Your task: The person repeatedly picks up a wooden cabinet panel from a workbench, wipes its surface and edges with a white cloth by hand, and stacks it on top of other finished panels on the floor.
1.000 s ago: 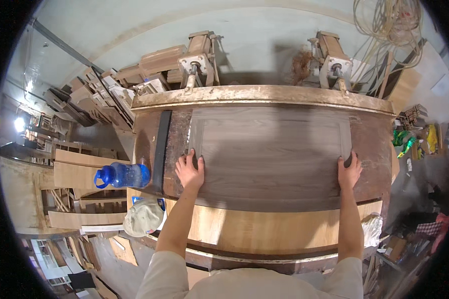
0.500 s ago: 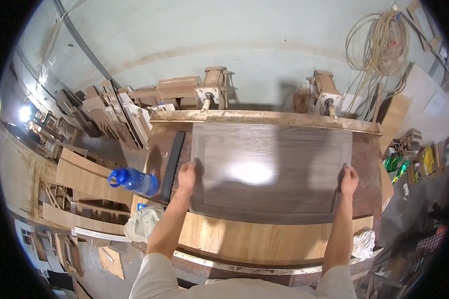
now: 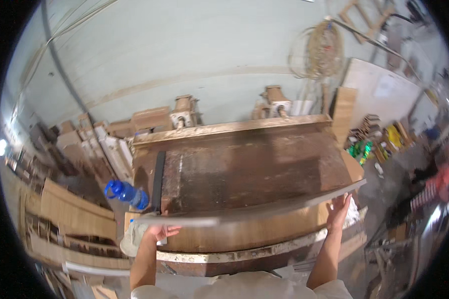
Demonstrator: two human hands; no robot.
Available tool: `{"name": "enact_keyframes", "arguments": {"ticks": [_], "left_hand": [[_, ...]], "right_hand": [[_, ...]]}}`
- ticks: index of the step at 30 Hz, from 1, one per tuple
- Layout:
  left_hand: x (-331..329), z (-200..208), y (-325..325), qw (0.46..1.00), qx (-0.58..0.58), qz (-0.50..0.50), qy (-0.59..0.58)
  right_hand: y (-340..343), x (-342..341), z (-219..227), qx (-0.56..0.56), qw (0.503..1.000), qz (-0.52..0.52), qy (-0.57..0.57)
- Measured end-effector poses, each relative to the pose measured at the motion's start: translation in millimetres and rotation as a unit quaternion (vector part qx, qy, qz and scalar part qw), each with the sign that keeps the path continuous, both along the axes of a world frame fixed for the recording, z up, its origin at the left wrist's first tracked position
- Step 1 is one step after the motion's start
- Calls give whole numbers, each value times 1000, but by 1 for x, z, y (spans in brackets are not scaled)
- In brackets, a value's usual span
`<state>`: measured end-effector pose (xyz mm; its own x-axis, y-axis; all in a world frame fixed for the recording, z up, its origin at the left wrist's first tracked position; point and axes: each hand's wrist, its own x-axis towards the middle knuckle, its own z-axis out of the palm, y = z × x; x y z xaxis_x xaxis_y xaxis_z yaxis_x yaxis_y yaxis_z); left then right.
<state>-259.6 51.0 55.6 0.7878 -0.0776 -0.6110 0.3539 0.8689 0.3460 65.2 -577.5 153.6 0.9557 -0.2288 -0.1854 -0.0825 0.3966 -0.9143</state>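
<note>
Gray panel [image 3: 254, 215] now lifted off the surface [image 3: 249, 169], nearly edge-on.
Left hand [image 3: 160, 231], fingers partly spread, and right hand [image 3: 338, 212], loosely curled, hold its ends, apparently carrying it alone.

This place is a workshop for wood. The tabletop [image 3: 209, 159] is worn and brown, and at its far edge 2 machine units [image 3: 276, 101] stand behind a long bar [image 3: 234, 128]. Many boards [image 3: 77, 204] lie piled at the left, more planks [image 3: 117, 157] lean near the wall [image 3: 159, 50], and a pale coil [image 3: 324, 50] hangs on it.
</note>
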Motion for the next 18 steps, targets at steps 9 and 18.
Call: {"name": "enact_keyframes", "arguments": {"ticks": [9,18], "left_hand": [[25,-9,-42,938,288,-163,102],[90,21,-174,952,251,-160,-70]], "right_hand": [[-73,-216,-82,330,926,-153,-97],[-88,-494,-43,359,822,-439,-49]]}}
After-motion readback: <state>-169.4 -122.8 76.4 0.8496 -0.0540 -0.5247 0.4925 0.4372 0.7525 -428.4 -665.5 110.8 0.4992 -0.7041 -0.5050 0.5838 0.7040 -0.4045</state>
